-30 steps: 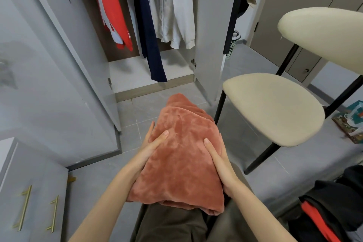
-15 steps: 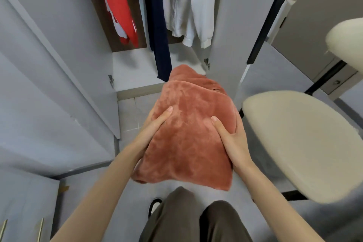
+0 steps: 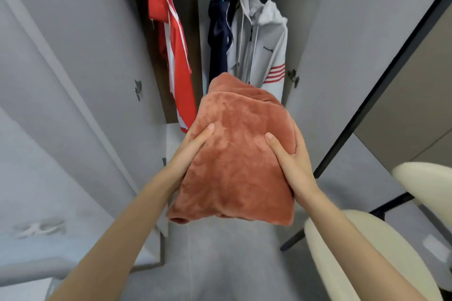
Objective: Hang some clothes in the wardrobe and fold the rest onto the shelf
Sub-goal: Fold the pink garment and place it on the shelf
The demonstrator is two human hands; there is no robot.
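A folded rust-coloured fleece garment point(image 3: 239, 154) is held up in the air in front of the open wardrobe point(image 3: 186, 32). My left hand point(image 3: 188, 151) grips its left edge, thumb on top and fingers underneath. My right hand point(image 3: 291, 159) grips its right edge the same way. Inside the wardrobe hang a red jacket with white stripes point(image 3: 175, 56), a dark navy garment point(image 3: 219, 39) and a grey hoodie with red sleeve stripes point(image 3: 261, 41). The wardrobe's floor shelf is mostly hidden behind the fleece.
Both wardrobe doors stand open, the left door point(image 3: 80, 56) and the right door point(image 3: 347, 44). A cream chair point(image 3: 342, 252) with black legs stands close at the lower right. Grey floor point(image 3: 220, 264) lies below my arms.
I have risen from sitting and come closer to the wardrobe. The fleece has lifted off my lap and travelled forward and up, still held by both hands. The chair has slid to the lower right.
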